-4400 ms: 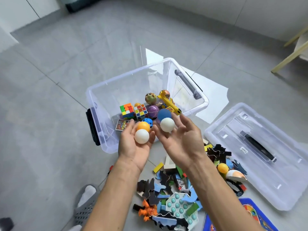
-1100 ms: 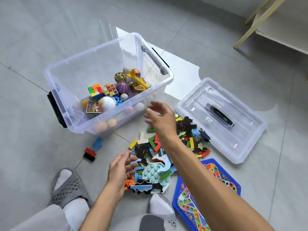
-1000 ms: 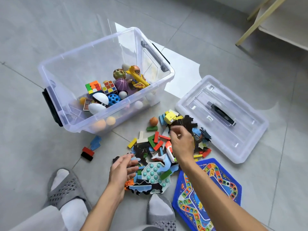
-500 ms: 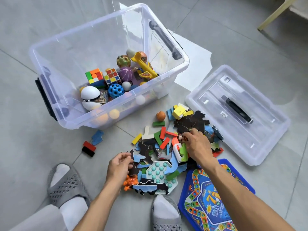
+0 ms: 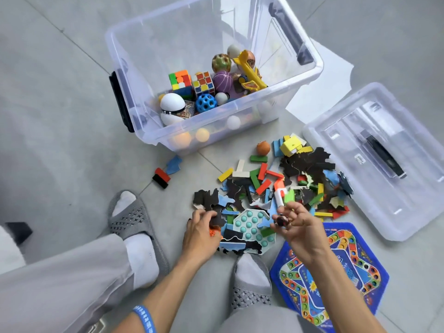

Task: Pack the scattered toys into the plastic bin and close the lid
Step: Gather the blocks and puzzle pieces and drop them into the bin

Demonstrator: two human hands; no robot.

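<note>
The clear plastic bin (image 5: 298, 80) stands open on the floor, holding puzzle cubes, balls, a white egg-shaped toy and a yellow toy. Its clear lid (image 5: 413, 203) lies upside down to the right. Below the bin, a pile of puzzle pieces and coloured blocks (image 5: 271, 183) is scattered around a teal pop toy (image 5: 252, 224). My left hand (image 5: 200, 230) presses down on the pile's left edge, fingers curled over an orange toy and dark pieces. My right hand (image 5: 296, 224) is lifted a little above the pile, pinching a small dark red toy (image 5: 281, 221).
A blue board game tray (image 5: 336, 272) lies at the lower right. A red and black block (image 5: 161, 177) and a blue piece sit apart left of the pile. An orange ball (image 5: 263, 148) rests near the bin. My feet in grey slippers (image 5: 131, 219) flank the pile.
My right hand has lifted off the pile toward me with the small dark red toy in its fingers. My left hand has closed further onto the pile's left edge. The view has tilted down.
</note>
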